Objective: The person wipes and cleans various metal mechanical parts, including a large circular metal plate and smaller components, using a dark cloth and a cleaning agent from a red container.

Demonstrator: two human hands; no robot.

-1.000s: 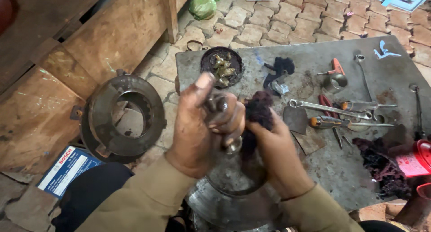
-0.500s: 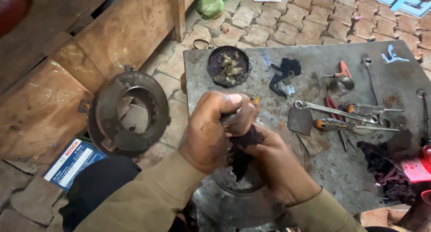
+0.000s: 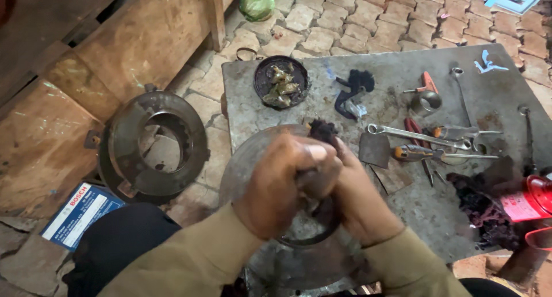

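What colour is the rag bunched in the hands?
Dark, nearly black rag, sticking out above the hands; the head view shows it.

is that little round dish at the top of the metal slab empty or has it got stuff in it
Not empty. The dark round dish holds a small heap of brass-coloured metal parts.

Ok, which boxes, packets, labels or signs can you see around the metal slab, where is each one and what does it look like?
Flat cardboard box: on the paving at lower left, beside the ring-shaped metal housing; rectangular, blue and white with red lettering.
Red container with a label: right edge of the metal slab; red, partly cut off.
Green plastic bag: top, on the paving; crumpled.
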